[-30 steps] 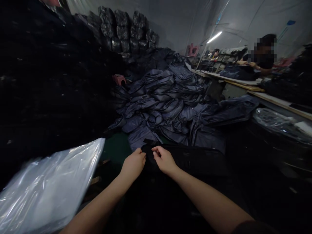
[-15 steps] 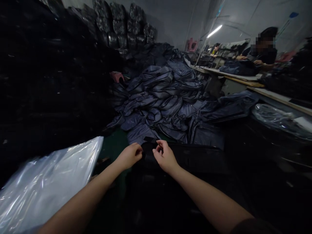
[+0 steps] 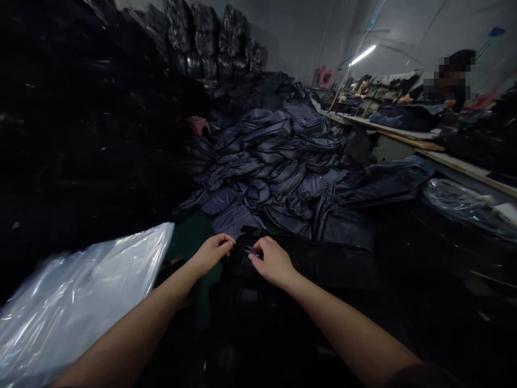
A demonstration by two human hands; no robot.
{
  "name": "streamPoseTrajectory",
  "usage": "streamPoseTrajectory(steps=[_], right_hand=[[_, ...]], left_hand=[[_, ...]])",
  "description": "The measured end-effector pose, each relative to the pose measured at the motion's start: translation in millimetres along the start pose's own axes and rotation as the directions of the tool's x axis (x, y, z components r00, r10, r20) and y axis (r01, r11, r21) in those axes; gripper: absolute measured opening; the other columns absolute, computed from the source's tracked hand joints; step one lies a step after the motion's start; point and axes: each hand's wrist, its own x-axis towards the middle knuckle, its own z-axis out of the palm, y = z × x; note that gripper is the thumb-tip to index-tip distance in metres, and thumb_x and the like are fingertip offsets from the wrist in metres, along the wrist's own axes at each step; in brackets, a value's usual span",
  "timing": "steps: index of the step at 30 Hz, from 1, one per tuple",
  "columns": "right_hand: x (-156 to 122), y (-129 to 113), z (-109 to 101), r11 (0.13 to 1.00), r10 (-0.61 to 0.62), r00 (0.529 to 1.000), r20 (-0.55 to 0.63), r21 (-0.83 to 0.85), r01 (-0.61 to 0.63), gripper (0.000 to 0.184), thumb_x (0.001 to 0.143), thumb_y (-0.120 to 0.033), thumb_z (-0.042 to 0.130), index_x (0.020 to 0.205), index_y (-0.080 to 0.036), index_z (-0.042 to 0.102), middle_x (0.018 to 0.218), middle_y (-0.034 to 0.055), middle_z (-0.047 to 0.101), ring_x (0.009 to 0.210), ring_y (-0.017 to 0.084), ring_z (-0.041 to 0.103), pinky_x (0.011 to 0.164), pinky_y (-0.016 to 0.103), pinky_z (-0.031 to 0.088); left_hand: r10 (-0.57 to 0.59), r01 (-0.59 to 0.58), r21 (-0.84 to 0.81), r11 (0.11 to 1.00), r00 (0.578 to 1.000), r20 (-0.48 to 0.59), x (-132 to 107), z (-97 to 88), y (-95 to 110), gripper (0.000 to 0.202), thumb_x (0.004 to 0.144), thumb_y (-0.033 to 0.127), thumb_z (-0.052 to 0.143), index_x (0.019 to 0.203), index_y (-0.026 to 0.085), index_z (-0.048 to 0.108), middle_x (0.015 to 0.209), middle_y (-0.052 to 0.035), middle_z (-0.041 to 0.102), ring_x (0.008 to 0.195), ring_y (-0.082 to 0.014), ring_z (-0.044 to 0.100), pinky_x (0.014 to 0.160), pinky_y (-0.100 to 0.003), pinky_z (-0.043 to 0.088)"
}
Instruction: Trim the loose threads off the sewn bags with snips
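- Pale grey walls (image 3: 299, 37) at the back, with sheer plastic sheeting at right
- A lit fluorescent tube (image 3: 362, 55) high on the right
- A long pale counter (image 3: 388, 127) with a wooden edge along the right side
- Black bagged bales (image 3: 210, 46) stacked against the back wall
- A heap of dark blue fabric (image 3: 274, 156) on dark green floor (image 3: 191, 231)
- A pink stool (image 3: 198, 125) beside the heap's left edge
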Motion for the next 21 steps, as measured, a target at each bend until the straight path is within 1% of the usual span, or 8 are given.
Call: streamPoseTrajectory(steps=[2, 4, 7, 10, 12, 14, 17, 21], right_hand=[[2, -1, 1, 1.0, 0.012, 1.0, 0.003, -0.011, -0.012, 0.012, 0.078, -0.029, 0.061, 0.082, -0.02, 0.055, 0.088, 0.0022, 0.055, 0.082, 0.017, 0.053, 0.067, 0.027, 0.038], [3, 0, 2, 1.0, 0.022, 1.0, -0.002, -0.009, -0.022, 0.012, 0.078, -0.029, 0.061, 0.081, -0.02, 0.055, 0.087, 0.0023, 0.054, 0.079, 0.016, 0.053, 0.066, 0.026, 0.038], [3, 1, 3, 0.999, 0.038, 0.999, -0.012, -0.004, -0.038, 0.012, 0.078, -0.029, 0.061, 0.081, -0.019, 0.056, 0.087, 0.0028, 0.054, 0.079, 0.016, 0.052, 0.065, 0.026, 0.038], [3, 2, 4, 0.999, 0.055, 0.998, -0.022, -0.001, -0.055, 0.012, 0.078, -0.029, 0.061, 0.08, -0.019, 0.056, 0.086, 0.0029, 0.054, 0.078, 0.016, 0.052, 0.065, 0.026, 0.038], [3, 3, 5, 0.998, 0.067, 0.997, -0.029, -0.005, -0.067, 0.012, 0.078, -0.029, 0.061, 0.08, -0.019, 0.055, 0.085, 0.0027, 0.053, 0.076, 0.016, 0.051, 0.064, 0.026, 0.038], [3, 3, 6, 0.997, 0.074, 0.997, -0.032, -0.013, -0.075, 0.012, 0.078, -0.029, 0.061, 0.079, -0.019, 0.055, 0.084, 0.0026, 0.053, 0.075, 0.016, 0.051, 0.063, 0.026, 0.038], [2, 4, 7, 0.997, 0.075, 0.997, -0.024, -0.033, -0.075, 0.012, 0.077, -0.029, 0.062, 0.078, -0.019, 0.056, 0.084, 0.0028, 0.052, 0.075, 0.016, 0.051, 0.062, 0.025, 0.037], [2, 3, 7, 0.996, 0.058, 0.998, 0.007, -0.072, -0.057, 0.013, 0.075, -0.03, 0.065, 0.076, -0.019, 0.058, 0.085, 0.0028, 0.053, 0.077, 0.016, 0.052, 0.062, 0.026, 0.037]], left_hand=[[-0.023, 0.021, -0.024, 0.999, 0.996, -0.081, 3, 1.2, -7, 0.035, 0.082, 0.043, 0.042, 0.092, 0.013, 0.056, 0.068, -0.0017, 0.058, 0.057, -0.0137, 0.056, 0.053, -0.026, 0.044], [-0.024, 0.021, -0.02, 1.0, 0.986, -0.165, 5, 0.6, -11, 0.04, 0.081, 0.044, 0.045, 0.104, 0.012, 0.053, 0.077, -0.005, 0.061, 0.064, -0.016, 0.059, 0.058, -0.03, 0.046], [0.043, -0.033, 0.046, 0.998, 0.974, -0.223, 5, -4.1, -7, 0.052, 0.074, 0.038, 0.057, 0.121, 0.018, 0.048, 0.105, -0.01, 0.058, 0.092, -0.0214, 0.059, 0.076, -0.037, 0.047], [0.158, -0.142, 0.141, 0.98, 0.981, -0.115, 1, -8.0, 8, 0.037, 0.071, 0.034, 0.063, 0.106, 0.025, 0.063, 0.109, -0.0063, 0.058, 0.106, -0.0236, 0.051, 0.093, -0.04, 0.039], [0.232, -0.231, 0.242, 0.942, 0.972, 0.023, -1, -7.1, 18, 0.025, 0.07, 0.034, 0.066, 0.093, 0.026, 0.069, 0.103, -0.0048, 0.061, 0.103, -0.0237, 0.051, 0.096, -0.04, 0.035], [0.263, -0.287, 0.329, 0.9, 0.958, 0.117, -3, -3.6, 24, 0.018, 0.071, 0.032, 0.065, 0.087, 0.025, 0.07, 0.1, -0.005, 0.061, 0.099, -0.0233, 0.051, 0.093, -0.039, 0.036], [0.256, -0.285, 0.35, 0.892, 0.958, 0.128, -4, 2.5, 25, 0.012, 0.077, 0.028, 0.058, 0.08, 0.023, 0.068, 0.093, -0.0051, 0.061, 0.094, -0.0219, 0.051, 0.088, -0.037, 0.038], [0.236, -0.266, 0.308, 0.913, 0.963, 0.13, -3, 5.4, 19, 0.015, 0.08, 0.027, 0.053, 0.077, 0.02, 0.065, 0.086, -0.0048, 0.061, 0.089, -0.0205, 0.053, 0.085, -0.035, 0.039]])
